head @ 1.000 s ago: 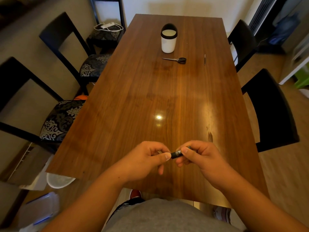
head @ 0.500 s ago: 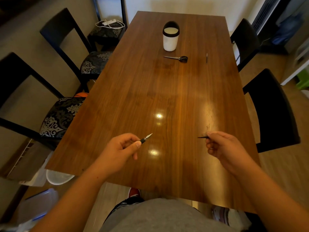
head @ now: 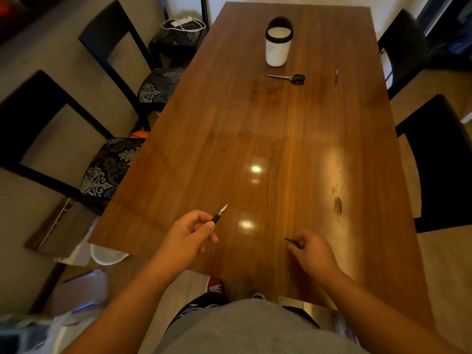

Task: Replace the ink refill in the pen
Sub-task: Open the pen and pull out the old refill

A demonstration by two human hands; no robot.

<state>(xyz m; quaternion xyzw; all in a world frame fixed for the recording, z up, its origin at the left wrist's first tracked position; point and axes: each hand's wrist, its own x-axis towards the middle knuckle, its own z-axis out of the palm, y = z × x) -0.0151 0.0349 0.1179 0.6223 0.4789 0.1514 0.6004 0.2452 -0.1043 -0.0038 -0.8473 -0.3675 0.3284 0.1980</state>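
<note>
From the head view, my left hand [head: 187, 232] is closed around the pen [head: 219, 213], its fingers [head: 209, 226] pinched on the dark grip so the metal tip points up and away to the far right. My right hand [head: 313, 251] sits low over the near part of the bench [head: 281, 139], fingers curled tight on a thin dark piece [head: 290, 240] that sticks out to the left; I take it for the old refill or a small pen part, but it is too small to be sure. The two hands are well apart. Far down the bench lie a slim stick [head: 336, 78], likely the fresh refill, a pair of scissors [head: 288, 78] and a white cup [head: 278, 43]. To do this step well I would set the dark piece down flat where it cannot roll, keep the pen steady in my left hand, then reach far right for the slim stick. There is only this one view.
</note>
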